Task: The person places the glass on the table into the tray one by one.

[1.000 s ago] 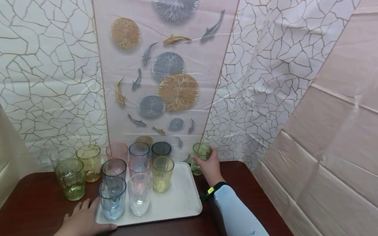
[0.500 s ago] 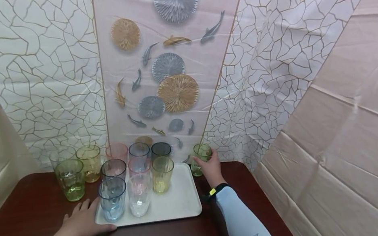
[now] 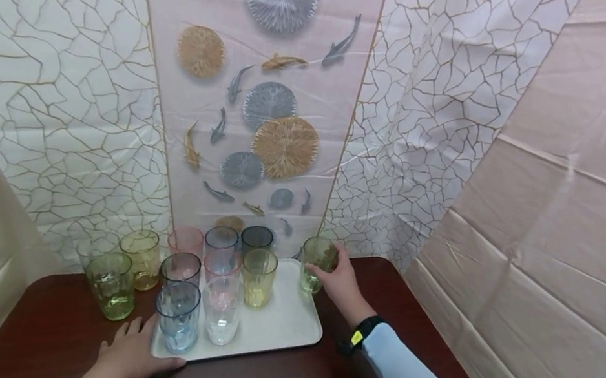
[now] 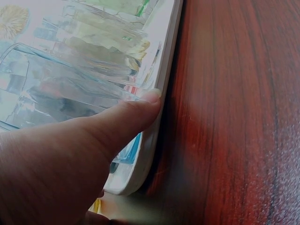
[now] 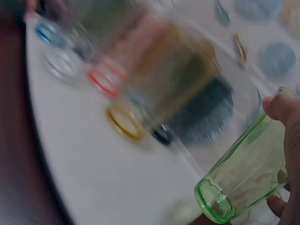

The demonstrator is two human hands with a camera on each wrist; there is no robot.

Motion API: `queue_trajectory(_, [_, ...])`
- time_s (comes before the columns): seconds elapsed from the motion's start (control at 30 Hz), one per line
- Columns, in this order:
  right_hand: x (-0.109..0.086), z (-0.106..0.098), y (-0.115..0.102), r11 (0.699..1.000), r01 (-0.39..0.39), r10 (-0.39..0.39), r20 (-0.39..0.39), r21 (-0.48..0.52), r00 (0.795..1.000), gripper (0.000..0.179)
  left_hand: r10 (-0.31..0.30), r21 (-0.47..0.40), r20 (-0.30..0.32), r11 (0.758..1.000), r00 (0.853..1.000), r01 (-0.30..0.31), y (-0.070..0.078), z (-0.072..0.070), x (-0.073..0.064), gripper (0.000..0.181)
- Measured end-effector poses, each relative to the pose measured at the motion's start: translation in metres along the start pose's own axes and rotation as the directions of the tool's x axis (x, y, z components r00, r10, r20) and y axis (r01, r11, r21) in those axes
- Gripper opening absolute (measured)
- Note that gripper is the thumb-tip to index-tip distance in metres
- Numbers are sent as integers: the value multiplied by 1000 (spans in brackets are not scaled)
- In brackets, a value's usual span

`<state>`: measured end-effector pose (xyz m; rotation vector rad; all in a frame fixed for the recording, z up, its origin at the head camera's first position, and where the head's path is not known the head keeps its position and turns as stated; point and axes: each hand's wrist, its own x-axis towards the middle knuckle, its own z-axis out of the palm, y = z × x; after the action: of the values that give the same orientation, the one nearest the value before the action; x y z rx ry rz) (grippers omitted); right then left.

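Note:
My right hand (image 3: 345,284) holds a light green drinking glass (image 3: 316,257), thumb on the near side and fingers behind it. The glass leans slightly above the right edge of a white tray (image 3: 287,319). In the right wrist view the green glass (image 5: 246,171) tilts, its base toward the tray. My left hand (image 3: 131,358) rests at the tray's front left corner, fingers spread along its left side. The left wrist view has the left thumb (image 4: 117,122) lying on the tray's rim. Beside that hand stands a blue glass (image 3: 180,321).
A clear glass (image 3: 221,315), a yellow glass (image 3: 260,280), a dark glass (image 3: 257,238) and several more stand on the tray's left and back. Off it, a green glass (image 3: 113,289) and an amber glass (image 3: 143,262) stand back left. Patterned cloth (image 3: 246,125) hangs behind the table.
The right hand has lifted the green glass from the table beyond the tray's right corner and brought it nearer and slightly left, over the tray's edge. The left hand stays put.

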<state>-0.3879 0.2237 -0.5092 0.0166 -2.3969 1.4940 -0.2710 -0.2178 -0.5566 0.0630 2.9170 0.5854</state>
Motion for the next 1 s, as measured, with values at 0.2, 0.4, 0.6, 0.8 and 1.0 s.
queue_trajectory(0.2, [-41, 11, -18, 999, 20, -23, 62, 50, 998, 82, -1, 6, 5, 1000, 1000, 1, -1, 0, 0, 141])
queue_trajectory(0.4, [-72, 24, -33, 993, 44, -60, 148, 113, 987, 81, 2, 12, 5, 1000, 1000, -2, 1, -4, -1, 141])
queue_trajectory(0.6, [-91, 37, -46, 991, 97, -114, 200, 93, 973, 79, 2, 9, 6, 1000, 1000, -2, -1, -1, 1, 143])
queue_trajectory(0.8, [-101, 51, -50, 989, 94, -119, 248, 111, 961, 73, 6, 6, 7, 1000, 1000, -6, -2, 1, 2, 142])
queue_trajectory(1.0, [-105, 62, -48, 991, 58, -91, 283, 123, 955, 79, 4, 13, 2, 1000, 1000, -4, -3, 1, 2, 141])
